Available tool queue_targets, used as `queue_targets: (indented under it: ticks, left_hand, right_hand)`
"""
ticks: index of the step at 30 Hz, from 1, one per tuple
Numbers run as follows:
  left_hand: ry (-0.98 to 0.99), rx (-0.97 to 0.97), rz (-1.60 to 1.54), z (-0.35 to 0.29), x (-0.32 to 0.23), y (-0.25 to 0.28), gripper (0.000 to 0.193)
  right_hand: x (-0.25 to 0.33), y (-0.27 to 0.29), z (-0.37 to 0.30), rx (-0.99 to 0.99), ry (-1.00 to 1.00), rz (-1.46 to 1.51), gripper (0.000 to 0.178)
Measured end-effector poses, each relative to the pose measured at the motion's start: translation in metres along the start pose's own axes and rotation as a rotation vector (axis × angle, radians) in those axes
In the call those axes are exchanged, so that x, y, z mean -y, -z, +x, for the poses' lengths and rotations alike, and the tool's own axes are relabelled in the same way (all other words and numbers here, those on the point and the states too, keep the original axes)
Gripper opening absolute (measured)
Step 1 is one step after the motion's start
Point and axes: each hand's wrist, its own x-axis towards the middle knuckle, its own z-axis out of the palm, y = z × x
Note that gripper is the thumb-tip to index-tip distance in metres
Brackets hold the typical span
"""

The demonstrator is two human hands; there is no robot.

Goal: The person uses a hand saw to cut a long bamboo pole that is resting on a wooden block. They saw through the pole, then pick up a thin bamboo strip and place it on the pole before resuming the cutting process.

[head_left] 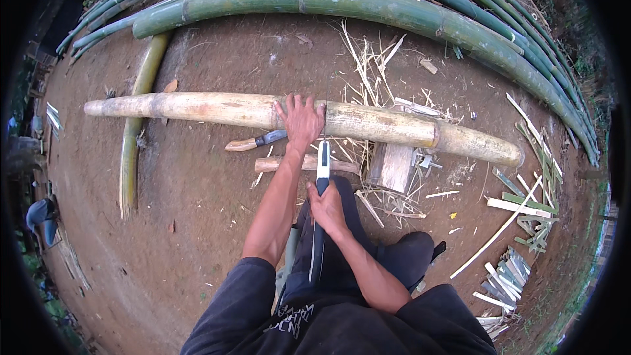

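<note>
A long, pale, stripped bamboo pole (pixel 223 108) lies crosswise in front of me. My left hand (pixel 303 121) rests on top of it near the middle, fingers spread flat over the surface. Just right of those fingers, the thin blade of a hand saw (pixel 323 161) stands across the pole, though I cannot tell how deep it sits. My right hand (pixel 327 207) is wrapped around the saw's black and white handle, close to my knees. A large knife (pixel 255 141) with a wooden handle lies on the ground beside my left wrist.
A wooden block (pixel 392 165) sits under the pole's right part, and a yellow-green bamboo length (pixel 135 144) under its left. Thick green bamboo poles (pixel 368 0) span the far side. A short log (pixel 302 163) lies before me; split strips (pixel 519 207) are scattered at right.
</note>
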Motion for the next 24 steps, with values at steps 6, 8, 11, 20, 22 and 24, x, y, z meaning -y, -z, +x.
queue_targets:
  ticks: [6,8,11,20,22,24]
  left_hand:
    - [0.006,0.025,0.006,0.004,0.003,-0.001,0.048]
    - [-0.006,0.060,-0.009,0.003,0.007,-0.005,0.049]
    - [-0.059,0.124,-0.025,0.002,0.018,-0.005,0.056]
    - [-0.468,0.482,0.288,0.031,0.044,0.047,0.113]
    - [-0.520,0.488,0.342,0.037,0.025,0.049,0.109]
    - [-0.524,0.564,0.376,0.042,0.021,0.048,0.108]
  right_hand:
    - [0.052,0.045,0.012,0.079,-0.024,0.236,0.034]
    - [0.034,0.065,-0.010,-0.020,0.057,0.449,0.031]
    - [0.018,0.124,-0.033,-0.337,0.127,0.505,0.036]
    - [-0.203,0.341,0.008,-1.243,-0.102,0.253,0.041]
    - [-0.276,0.376,0.030,-1.275,-0.326,-0.091,0.045]
    - [-0.313,0.375,0.041,-1.312,-0.436,-0.200,0.050]
